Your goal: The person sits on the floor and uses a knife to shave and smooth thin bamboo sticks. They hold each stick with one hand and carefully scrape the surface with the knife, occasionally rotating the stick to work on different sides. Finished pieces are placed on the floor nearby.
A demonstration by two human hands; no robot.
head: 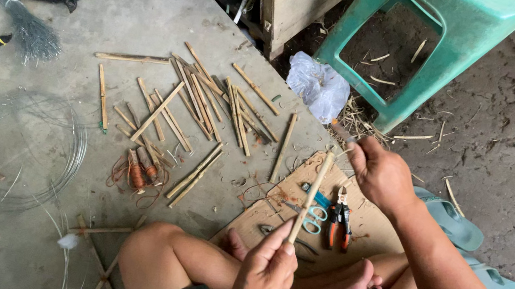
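Head view: left hand (264,276) at 6 o'clock, fingers pinched shut on the lower end of a bamboo stick (310,196); the stick runs up toward 12, tilted slightly right, over the cardboard sheet (372,232); right hand (380,175) at 3 o'clock of the stick's top end, fist closed on a thin blade-like tool (343,133), tip near the stick's top, can't tell if touching; scissors (309,217) and orange-handled pliers (340,221) lie on the cardboard just right of the stick; pile of cut bamboo strips (196,109) at 10 o'clock, wire coil (20,148) at 9 o'clock, green plastic stool (427,44) at 1 o'clock; my read: to work the stick well, keep the pinch firm and low, stroke the tool away from the holding fingers and the bare feet, keep the stick steady and turn it between passes.
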